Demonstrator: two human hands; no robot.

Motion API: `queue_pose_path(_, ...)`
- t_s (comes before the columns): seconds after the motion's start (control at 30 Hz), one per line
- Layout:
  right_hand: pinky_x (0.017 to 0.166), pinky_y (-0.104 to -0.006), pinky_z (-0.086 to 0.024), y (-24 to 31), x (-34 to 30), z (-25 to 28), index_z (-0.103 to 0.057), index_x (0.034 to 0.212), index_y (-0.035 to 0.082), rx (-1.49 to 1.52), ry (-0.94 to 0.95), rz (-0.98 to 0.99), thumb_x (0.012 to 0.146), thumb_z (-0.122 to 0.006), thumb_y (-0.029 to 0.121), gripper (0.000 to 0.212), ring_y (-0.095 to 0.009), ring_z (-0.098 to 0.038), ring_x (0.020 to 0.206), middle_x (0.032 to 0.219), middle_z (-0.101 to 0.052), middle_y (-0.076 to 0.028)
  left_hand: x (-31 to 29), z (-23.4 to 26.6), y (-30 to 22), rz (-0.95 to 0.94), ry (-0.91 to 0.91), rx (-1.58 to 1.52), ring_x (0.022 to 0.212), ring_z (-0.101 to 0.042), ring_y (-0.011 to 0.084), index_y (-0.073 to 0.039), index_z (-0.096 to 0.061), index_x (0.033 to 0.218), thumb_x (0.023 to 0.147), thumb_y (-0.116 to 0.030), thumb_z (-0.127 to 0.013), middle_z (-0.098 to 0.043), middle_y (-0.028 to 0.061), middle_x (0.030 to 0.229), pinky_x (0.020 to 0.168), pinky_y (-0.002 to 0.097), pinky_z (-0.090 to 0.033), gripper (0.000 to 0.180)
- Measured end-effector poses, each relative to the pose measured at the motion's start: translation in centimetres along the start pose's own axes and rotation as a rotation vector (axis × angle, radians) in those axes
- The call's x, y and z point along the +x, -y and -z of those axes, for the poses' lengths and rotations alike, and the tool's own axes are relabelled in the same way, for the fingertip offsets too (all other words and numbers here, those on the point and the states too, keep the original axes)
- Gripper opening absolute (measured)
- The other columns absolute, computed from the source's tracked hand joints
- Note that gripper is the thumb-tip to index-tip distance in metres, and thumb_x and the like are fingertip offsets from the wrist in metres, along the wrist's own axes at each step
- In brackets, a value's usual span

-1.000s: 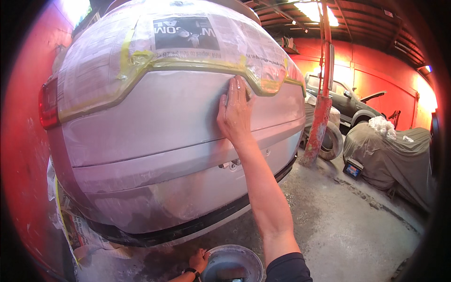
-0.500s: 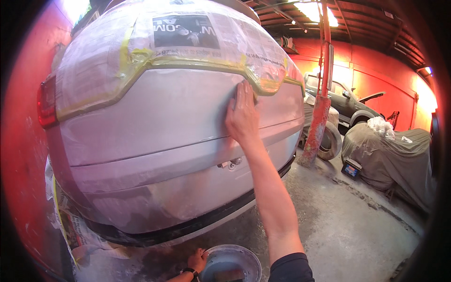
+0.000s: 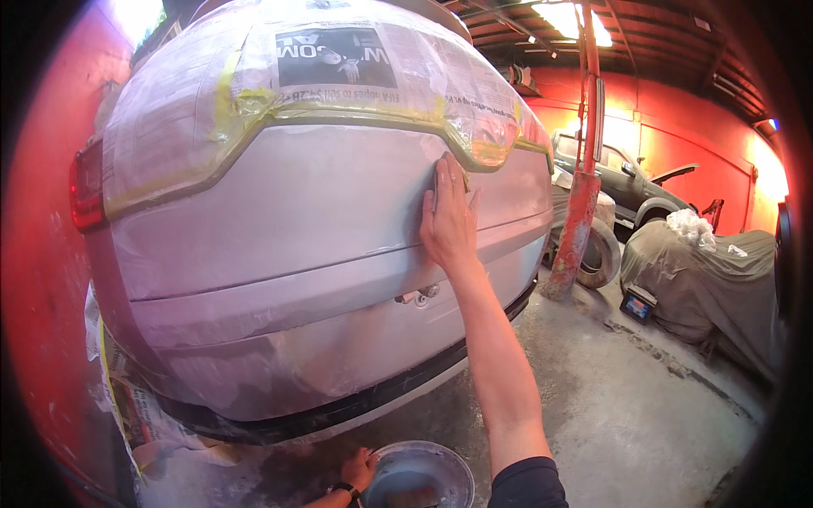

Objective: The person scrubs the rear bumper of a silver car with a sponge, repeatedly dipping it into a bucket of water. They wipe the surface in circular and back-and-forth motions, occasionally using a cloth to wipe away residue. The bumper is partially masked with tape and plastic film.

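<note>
My right hand [image 3: 451, 218] is pressed against the pale, matte rear panel [image 3: 296, 203] of a car, just below the taped edge. Its fingers point upward and lie over a small flat piece; only a brownish edge shows, so I cannot make out its kind. Low in the picture, my left hand [image 3: 360, 471] grips the left rim of a round, greyish basin [image 3: 423, 445]. Inside the basin, a brown block-like piece [image 3: 413, 497] lies in cloudy liquid. Newspaper [image 3: 212, 110] and yellow tape [image 3: 254, 103] cover the car above the panel.
A red wall [image 3: 47, 279] stands close on the left. To the right are a red post [image 3: 569, 237], a tyre [image 3: 600, 254], a car battery [image 3: 638, 303] and a cloth-covered heap [image 3: 703, 288]. A dark vehicle [image 3: 622, 182] is parked behind. The floor [image 3: 610, 398] is grey concrete.
My right hand has slid slightly right and down along the panel, its thumb side turning a little. The left hand stays on the basin rim.
</note>
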State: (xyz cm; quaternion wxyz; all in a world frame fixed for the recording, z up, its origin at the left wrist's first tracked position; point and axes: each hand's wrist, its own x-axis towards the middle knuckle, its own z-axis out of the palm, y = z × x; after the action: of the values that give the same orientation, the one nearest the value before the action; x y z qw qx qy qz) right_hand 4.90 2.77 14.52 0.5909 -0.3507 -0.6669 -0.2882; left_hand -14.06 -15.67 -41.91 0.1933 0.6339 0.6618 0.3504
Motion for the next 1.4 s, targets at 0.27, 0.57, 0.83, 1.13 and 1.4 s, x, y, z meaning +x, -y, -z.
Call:
queue_pose_path(0.27,0.12,-0.0694,-0.027,-0.2,-0.4,0.9,-0.043,0.155,0.0,0.01,0.028,-0.034,0.106,-0.051,0.018,0.052,-0.039,-0.039,0.152,0.164,-0.041,-0.02,0.1,0.2,-0.3,-0.048,-0.007,-0.015,0.096,-0.073,0.0417,-0.01,-0.059,0.126,0.102,-0.046,-0.065,-0.077,0.0142,0.111,0.082,0.0525,-0.058,0.044)
queue_pose_path(0.57,0.117,-0.0749,-0.026,-0.4,-0.6,-1.3,-0.042,0.155,-0.001,0.116,-0.058,-0.074,0.106,-0.052,0.015,0.053,-0.04,-0.04,0.15,0.165,-0.038,-0.021,0.0,0.8,-0.8,0.015,0.046,0.04,0.097,-0.072,0.0428,-0.01,-0.059,0.126,0.101,-0.043,-0.066,-0.077,0.0135,0.111,0.083,0.054,-0.057,0.042)
queue_pose_path(0.83,0.118,-0.0754,-0.022,-0.1,0.1,-0.1,-0.044,0.153,-0.003,0.086,0.017,-0.06,0.104,-0.051,0.013,0.052,-0.04,-0.036,0.153,0.165,-0.038,-0.022,-0.5,0.3,-0.6,0.005,0.002,0.016,0.096,-0.072,0.043,-0.011,-0.058,0.123,0.101,-0.045,-0.065,-0.076,0.0148,0.109,0.082,0.0549,-0.057,0.041)
queue_pose_path(1.13,0.121,-0.0692,-0.022,0.3,0.1,0.3,-0.047,0.148,-0.009,0.027,-0.001,-0.076,0.101,-0.053,0.01,0.051,-0.041,-0.039,0.151,0.16,-0.043,-0.025,-0.5,0.0,-0.8,-0.025,-0.014,-0.012,0.095,-0.073,0.0407,-0.01,-0.059,0.122,0.101,-0.043,-0.066,-0.078,0.0112,0.108,0.081,0.0532,-0.058,0.04)
queue_pose_path(1.4,0.118,-0.0726,-0.025,0.3,1.3,0.5,-0.047,0.151,-0.003,-0.046,-0.017,0.049,0.101,-0.055,0.011,0.053,-0.037,-0.041,0.151,0.16,-0.046,-0.023,-0.3,0.1,-0.4,-0.034,-0.008,-0.006,0.094,-0.074,0.0388,-0.009,-0.06,0.118,0.1,-0.042,-0.068,-0.079,0.0094,0.108,0.079,0.0509,-0.059,0.039)
